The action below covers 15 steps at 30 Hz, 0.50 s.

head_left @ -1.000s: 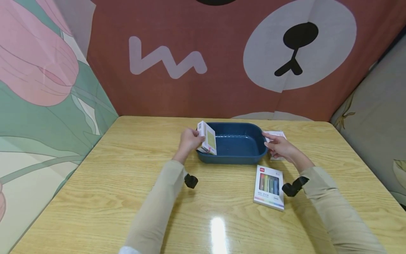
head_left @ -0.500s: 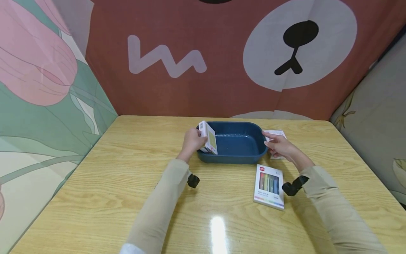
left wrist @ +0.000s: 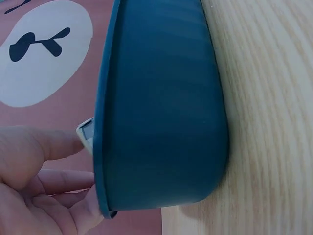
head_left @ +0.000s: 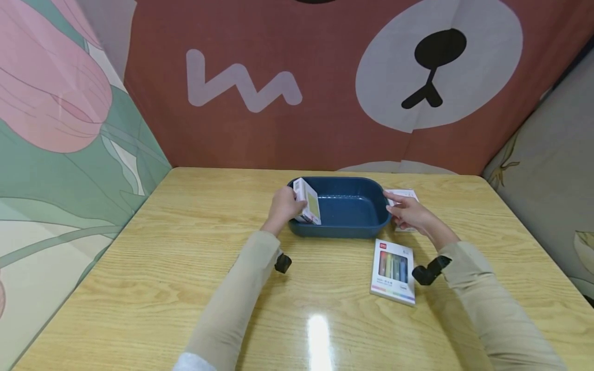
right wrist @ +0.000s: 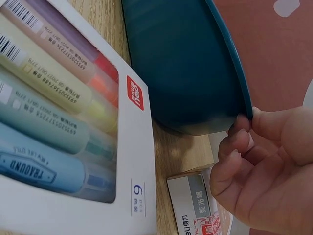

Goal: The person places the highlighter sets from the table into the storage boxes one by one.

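While the left hand (head_left: 283, 206) has its grip closed around a small white box (head_left: 308, 207) at the left rim of the blue tray (head_left: 352, 226) in the frame's centre, the right hand (head_left: 410, 214) touches the right rim with curled fingers. A marker pack (head_left: 393, 271) lies below on the table (head_left: 139, 268).

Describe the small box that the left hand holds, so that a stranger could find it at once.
On the wooden table stands a dark blue tub. At its left end the left hand holds a small white box, tilted over the rim. Unlike the flat pack of coloured markers lying nearby, it has a yellow-green face.
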Each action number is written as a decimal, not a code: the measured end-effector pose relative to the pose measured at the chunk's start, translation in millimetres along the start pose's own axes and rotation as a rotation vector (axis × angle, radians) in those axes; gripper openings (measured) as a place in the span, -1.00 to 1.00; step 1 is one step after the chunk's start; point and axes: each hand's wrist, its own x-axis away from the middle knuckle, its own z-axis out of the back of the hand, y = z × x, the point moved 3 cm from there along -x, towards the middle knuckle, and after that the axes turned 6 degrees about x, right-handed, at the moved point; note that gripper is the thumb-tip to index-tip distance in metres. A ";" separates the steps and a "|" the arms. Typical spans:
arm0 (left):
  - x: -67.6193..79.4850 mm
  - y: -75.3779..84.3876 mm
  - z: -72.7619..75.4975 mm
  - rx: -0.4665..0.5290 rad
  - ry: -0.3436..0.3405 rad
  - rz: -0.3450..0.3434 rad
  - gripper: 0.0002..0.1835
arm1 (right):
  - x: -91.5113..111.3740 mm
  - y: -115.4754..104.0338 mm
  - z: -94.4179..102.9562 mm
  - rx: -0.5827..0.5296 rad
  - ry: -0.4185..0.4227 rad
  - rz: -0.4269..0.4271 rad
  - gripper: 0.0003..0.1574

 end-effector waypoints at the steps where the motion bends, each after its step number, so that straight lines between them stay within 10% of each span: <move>1: -0.1 0.2 0.0 0.001 -0.011 0.005 -0.65 | 0.0 -0.1 -0.1 0.000 0.000 -0.002 -0.34; 15: 2.6 3.1 -2.4 -0.059 0.012 -0.080 -0.62 | 1.2 -1.7 -1.1 -0.004 -0.001 -0.001 -0.34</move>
